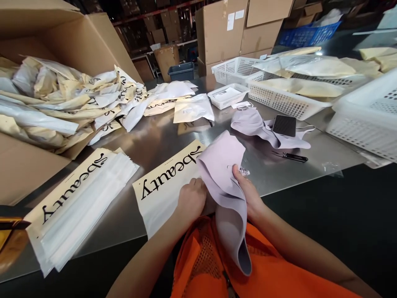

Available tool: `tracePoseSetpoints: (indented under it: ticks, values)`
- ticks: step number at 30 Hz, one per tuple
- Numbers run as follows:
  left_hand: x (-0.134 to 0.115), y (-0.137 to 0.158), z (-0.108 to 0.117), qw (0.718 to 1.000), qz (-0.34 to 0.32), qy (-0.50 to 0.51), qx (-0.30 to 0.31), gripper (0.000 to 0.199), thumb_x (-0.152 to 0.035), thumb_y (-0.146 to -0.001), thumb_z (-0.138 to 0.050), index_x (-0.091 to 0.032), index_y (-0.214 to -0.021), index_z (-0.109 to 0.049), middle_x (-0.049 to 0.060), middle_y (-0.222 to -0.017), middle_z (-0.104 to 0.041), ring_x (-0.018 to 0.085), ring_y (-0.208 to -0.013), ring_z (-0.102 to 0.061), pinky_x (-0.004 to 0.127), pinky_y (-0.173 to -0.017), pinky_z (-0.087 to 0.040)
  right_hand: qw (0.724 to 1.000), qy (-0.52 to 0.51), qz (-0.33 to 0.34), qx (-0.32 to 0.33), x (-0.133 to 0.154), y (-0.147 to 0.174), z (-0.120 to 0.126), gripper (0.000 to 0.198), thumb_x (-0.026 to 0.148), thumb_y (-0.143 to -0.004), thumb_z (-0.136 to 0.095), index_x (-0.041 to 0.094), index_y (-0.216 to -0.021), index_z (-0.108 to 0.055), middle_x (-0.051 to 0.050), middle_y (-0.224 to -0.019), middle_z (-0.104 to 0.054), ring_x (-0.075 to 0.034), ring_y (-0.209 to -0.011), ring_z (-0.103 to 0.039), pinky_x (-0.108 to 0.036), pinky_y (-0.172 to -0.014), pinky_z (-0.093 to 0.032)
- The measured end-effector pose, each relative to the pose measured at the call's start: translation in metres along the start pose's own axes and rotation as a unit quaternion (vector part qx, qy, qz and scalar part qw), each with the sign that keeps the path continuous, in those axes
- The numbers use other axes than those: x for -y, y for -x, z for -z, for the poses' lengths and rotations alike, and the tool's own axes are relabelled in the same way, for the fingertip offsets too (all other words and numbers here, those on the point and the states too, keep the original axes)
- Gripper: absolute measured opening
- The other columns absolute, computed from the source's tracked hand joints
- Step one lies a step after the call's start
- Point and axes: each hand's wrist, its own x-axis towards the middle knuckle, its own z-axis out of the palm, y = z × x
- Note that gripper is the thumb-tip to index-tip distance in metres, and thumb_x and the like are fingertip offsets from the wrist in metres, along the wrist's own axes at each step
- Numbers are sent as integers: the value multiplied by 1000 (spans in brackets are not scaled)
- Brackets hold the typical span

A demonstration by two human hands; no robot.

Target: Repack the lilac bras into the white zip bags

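Note:
A lilac bra (221, 159) hangs between my hands, its lower band curling down over my lap. My right hand (248, 190) is closed on its right side, thumb on top, beside a small strip of hooks. Curled against the bra's left edge, my left hand (192, 198) is closed on it; its fingertips are hidden. Beneath that hand and partly covered lies a cream-and-clear bag (167, 174) printed "beauty". A second lilac bra (251, 124) rests farther back, with a black phone (284, 125) on it. Small black thread snips (291, 157) lie in front of it.
On the metal table (149, 153), a stack of printed bags (80, 203) lies at left. A large carton (89, 37) spills filled bags (71, 99). White baskets (279, 99) stand at the back right, near a small white tray (228, 95). The table's front edge runs by my lap.

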Motion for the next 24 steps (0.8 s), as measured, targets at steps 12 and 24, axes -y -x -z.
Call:
tracePoseSetpoints:
  ticks: [12, 24]
  values:
    - [12, -15, -10, 998, 19, 57, 22, 29, -27, -91, -47, -17, -74, -69, 9, -74, -68, 21, -72, -63, 31, -59, -34, 986, -88, -143, -1, 6, 9, -14, 39, 43, -97, -49, 14, -118, -61, -7, -79, -73, -18, -75, -71, -30, -81, -58]
    - [-7, -15, 6, 994, 35, 101, -12, 29, -42, -88, -53, -21, -98, -70, 8, -93, -72, 25, -85, -66, 32, -62, -40, 987, -18, -161, -14, 2, 14, -14, 51, 50, -96, -46, 14, -130, -58, -9, -87, -74, -20, -77, -71, -30, -78, -57]
